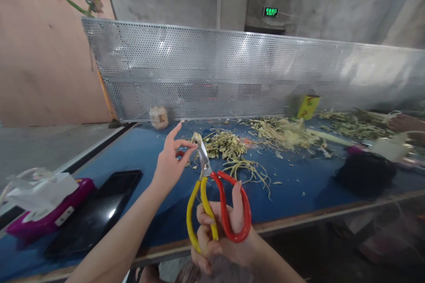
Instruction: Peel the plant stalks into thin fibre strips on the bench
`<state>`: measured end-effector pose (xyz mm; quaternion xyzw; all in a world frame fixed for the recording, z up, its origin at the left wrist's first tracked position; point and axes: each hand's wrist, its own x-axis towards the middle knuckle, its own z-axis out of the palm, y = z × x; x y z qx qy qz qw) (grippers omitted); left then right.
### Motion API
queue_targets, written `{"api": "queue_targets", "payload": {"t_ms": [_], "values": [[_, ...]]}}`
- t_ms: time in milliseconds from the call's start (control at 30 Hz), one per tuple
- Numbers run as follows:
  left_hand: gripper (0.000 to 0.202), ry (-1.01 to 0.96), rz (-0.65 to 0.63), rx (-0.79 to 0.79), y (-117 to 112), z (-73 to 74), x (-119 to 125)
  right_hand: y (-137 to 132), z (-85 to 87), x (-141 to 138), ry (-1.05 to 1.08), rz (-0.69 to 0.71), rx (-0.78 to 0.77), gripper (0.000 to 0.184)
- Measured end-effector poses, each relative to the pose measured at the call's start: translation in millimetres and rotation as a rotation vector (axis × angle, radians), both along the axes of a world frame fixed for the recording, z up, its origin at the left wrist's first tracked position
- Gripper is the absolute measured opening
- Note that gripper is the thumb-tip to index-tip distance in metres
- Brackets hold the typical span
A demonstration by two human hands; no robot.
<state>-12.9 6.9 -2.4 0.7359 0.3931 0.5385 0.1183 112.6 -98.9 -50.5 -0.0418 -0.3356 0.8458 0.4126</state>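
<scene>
My right hand [222, 230] grips a pair of scissors [206, 169] with one red loop handle and one yellow loop handle. The thumb is in the red loop and fingers wrap the yellow one. The blades point up and away. At their tips, my left hand [170, 161] is closed in a pinch of thumb and fingers, another finger raised. A small pale piece [196, 137] shows by the fingertips and blades; whether the fingers hold it is unclear. Just behind lies a pile of dried plant bits [229, 145], with thin pale stems [249, 170] in front.
On the blue table [285, 199], a phone-like black slab [99, 212] and a purple tissue box [66, 203] lie at left. A pale jar-like lump [159, 117], dried husks [285, 132] and a yellow box [308, 107] stand before a perforated metal screen [199, 70]. Another person's hand [408, 124] is at far right.
</scene>
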Motion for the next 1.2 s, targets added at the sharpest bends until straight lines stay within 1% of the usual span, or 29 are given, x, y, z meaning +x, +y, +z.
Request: {"api": "queue_targets", "payload": {"t_ms": [100, 233, 433, 667, 867, 933, 1033, 1133, 1200], "values": [[0.061, -0.001, -0.007, -0.038, 0, -0.3, -1, -2, 5.8, 0, -0.01, -0.005, 0.0, 0.089], [0.056, 0.01, 0.004, -0.009, -2, 2.0, 0, -3, 8.5, 0, -0.029, -0.011, -0.009, 0.088], [0.053, -0.003, -0.008, -0.036, -3, 3.5, 0, -4, 4.1, 1, -0.071, -0.068, -0.012, 0.085], [0.052, -0.012, -0.042, -0.072, -3, 3.0, 1, -5, 4.6, 1, -0.089, -0.09, -0.035, 0.084], [0.053, -0.044, -0.113, -0.118, 0, 0.3, 1, -2, -5.8, 0, -0.024, -0.086, -0.032, 0.082], [0.052, -0.054, -0.125, -0.125, 0, 0.0, 1, -1, -6.6, 0, -0.007, -0.071, -0.012, 0.081], [0.052, -0.054, -0.128, -0.116, 0, 0.1, 1, -1, -1.7, 0, -0.007, -0.057, 0.002, 0.082], [0.05, -0.014, -0.116, -0.098, -1, 0.6, 2, -2, 4.1, 2, -0.038, -0.084, -0.009, 0.085], [0.049, 0.007, -0.098, -0.091, -2, 1.2, 2, -3, 4.6, 2, -0.067, -0.102, -0.011, 0.085]]}}
